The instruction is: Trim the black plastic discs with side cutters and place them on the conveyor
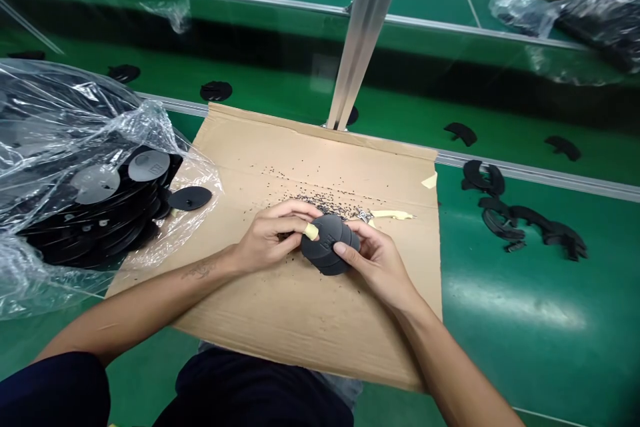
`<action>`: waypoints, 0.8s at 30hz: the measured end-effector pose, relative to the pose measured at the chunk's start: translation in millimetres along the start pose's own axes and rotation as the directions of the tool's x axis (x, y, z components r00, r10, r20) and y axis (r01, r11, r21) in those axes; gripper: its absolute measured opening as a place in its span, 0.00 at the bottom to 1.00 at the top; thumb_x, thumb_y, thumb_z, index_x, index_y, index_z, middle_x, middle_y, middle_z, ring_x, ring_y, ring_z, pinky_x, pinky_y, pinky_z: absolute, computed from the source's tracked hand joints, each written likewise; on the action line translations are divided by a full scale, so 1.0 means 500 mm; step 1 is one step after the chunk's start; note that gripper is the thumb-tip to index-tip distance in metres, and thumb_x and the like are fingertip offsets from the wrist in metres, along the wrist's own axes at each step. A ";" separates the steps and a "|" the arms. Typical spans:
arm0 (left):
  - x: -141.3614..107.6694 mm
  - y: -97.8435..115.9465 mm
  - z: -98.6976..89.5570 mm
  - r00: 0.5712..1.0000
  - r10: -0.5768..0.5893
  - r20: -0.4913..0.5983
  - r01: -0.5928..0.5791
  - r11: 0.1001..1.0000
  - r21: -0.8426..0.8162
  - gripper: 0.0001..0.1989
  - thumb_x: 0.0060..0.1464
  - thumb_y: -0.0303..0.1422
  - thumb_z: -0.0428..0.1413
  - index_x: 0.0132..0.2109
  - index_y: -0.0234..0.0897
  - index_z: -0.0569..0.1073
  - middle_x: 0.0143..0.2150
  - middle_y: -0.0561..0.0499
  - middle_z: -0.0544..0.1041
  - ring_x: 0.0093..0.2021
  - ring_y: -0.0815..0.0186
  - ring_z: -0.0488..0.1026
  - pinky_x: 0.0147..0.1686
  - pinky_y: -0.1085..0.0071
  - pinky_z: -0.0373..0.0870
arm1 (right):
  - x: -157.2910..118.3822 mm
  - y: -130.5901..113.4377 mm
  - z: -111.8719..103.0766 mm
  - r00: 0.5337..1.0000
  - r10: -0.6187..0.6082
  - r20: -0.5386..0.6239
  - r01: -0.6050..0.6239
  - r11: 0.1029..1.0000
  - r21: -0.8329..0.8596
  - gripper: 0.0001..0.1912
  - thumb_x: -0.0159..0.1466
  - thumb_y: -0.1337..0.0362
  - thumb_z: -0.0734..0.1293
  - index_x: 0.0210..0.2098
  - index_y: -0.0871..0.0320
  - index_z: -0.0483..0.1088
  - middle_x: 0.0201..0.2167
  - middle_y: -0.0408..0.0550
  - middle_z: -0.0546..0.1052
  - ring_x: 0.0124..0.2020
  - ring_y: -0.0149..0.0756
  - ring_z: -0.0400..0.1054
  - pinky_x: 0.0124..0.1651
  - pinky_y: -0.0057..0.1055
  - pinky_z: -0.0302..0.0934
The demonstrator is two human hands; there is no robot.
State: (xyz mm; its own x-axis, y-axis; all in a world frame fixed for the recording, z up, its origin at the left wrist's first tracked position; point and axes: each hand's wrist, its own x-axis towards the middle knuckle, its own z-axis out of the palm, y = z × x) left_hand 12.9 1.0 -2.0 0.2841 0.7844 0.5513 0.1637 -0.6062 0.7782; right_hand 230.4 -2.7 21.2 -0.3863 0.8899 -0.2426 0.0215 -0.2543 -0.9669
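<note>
Between my two hands is a small stack of black round plastic discs (pixel 327 250), held above the cardboard sheet (pixel 280 327). My left hand (pixel 275 233) grips the discs' left edge, with yellow tape wrapped on one finger. On the right side, my right hand (pixel 377 257) has its thumb on the face of the top disc and its fingers behind. Many tiny black bits (pixel 325 203) lie scattered on the cardboard just beyond the discs. Close to my right fingers lies a cutting tool with yellow handles (pixel 393 214), its near end partly hidden.
At left, a clear plastic bag (pixel 100 113) holds many black discs; one loose disc (pixel 190 198) lies at its opening. Curved black parts (pixel 535 223) sit on the green table at right. A metal post (pixel 367 33) rises behind the cardboard.
</note>
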 end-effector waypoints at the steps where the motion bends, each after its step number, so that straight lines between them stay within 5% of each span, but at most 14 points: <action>1: 0.000 0.000 0.000 1.000 0.001 0.001 -0.001 1.000 0.000 0.12 0.58 0.17 0.54 0.39 0.35 0.78 0.49 0.45 0.77 0.45 0.68 0.79 0.45 0.69 0.81 | 0.000 -0.001 0.000 1.000 -0.001 0.002 0.001 1.000 0.004 0.20 0.58 0.50 0.75 0.44 0.54 0.74 0.40 0.47 0.79 0.38 0.36 0.74 0.42 0.33 0.71; 9: -0.001 0.001 0.002 0.998 0.052 0.028 -0.052 0.999 0.011 0.13 0.59 0.18 0.52 0.39 0.36 0.79 0.49 0.46 0.78 0.47 0.67 0.79 0.47 0.66 0.81 | -0.004 -0.002 0.004 1.000 -0.029 -0.002 0.028 0.995 -0.093 0.17 0.60 0.48 0.72 0.38 0.55 0.73 0.31 0.43 0.76 0.31 0.34 0.71 0.35 0.31 0.69; 13: 0.003 0.010 0.001 0.999 0.023 0.046 -0.023 1.000 0.004 0.14 0.62 0.19 0.50 0.43 0.37 0.79 0.50 0.45 0.79 0.50 0.66 0.78 0.51 0.65 0.79 | -0.008 0.002 0.007 0.986 -0.156 -0.060 0.135 0.957 -0.256 0.15 0.64 0.49 0.68 0.35 0.55 0.72 0.29 0.44 0.75 0.30 0.34 0.69 0.32 0.30 0.66; 18: 0.004 0.013 -0.002 0.987 -0.152 0.055 0.154 0.987 -0.034 0.14 0.67 0.33 0.52 0.55 0.35 0.74 0.48 0.42 0.79 0.44 0.65 0.78 0.45 0.67 0.78 | -0.019 0.006 0.009 0.896 -0.439 -0.064 0.322 0.741 -0.589 0.08 0.67 0.57 0.67 0.39 0.54 0.72 0.30 0.46 0.76 0.30 0.36 0.69 0.34 0.33 0.66; 24: -0.002 0.013 0.003 0.997 -0.023 0.071 0.016 0.995 0.096 0.13 0.60 0.36 0.61 0.50 0.36 0.77 0.37 0.48 0.78 0.38 0.66 0.75 0.36 0.69 0.74 | -0.025 0.007 0.011 0.783 -0.609 0.127 0.508 0.510 -0.694 0.07 0.68 0.65 0.65 0.45 0.54 0.72 0.35 0.49 0.79 0.34 0.37 0.74 0.37 0.35 0.71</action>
State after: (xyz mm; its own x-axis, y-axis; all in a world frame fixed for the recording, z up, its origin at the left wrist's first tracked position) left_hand 15.4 -3.9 2.2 0.3466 0.7868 0.5108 0.2579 -0.6035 0.7545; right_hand 230.1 -16.9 21.1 -0.4325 0.8038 0.4085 0.4546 0.5857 -0.6711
